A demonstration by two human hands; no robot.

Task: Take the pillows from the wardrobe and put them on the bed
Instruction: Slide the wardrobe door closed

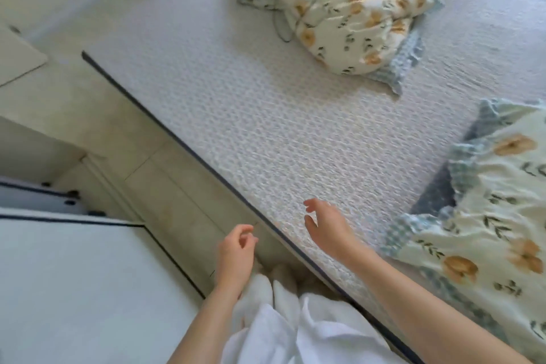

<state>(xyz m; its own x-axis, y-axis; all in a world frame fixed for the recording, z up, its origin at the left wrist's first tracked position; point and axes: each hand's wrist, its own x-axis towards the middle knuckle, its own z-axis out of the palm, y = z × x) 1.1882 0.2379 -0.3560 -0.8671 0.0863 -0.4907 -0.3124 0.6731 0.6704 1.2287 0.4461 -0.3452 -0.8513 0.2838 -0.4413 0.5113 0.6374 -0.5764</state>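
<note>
A bed point(242, 115) with a white quilted mattress fills the middle and right. Two floral pillows with blue checked frills lie on it: one crumpled pillow point(357, 26) near the far end, another pillow point(484, 221) at the right edge of view. My right hand point(328, 227) hovers over the mattress near its dark-trimmed edge, fingers spread and holding nothing. My left hand point(236, 254) hangs over the floor beside the bed, fingers loosely curled around nothing. Both hands are well away from the pillows.
A white surface with dark trim point(74, 289) stands at the lower left, close to the bed. A narrow strip of pale floor point(177, 195) runs between it and the bed. My feet in white socks point(266, 289) stand there. White furniture point(17, 59) sits at far left.
</note>
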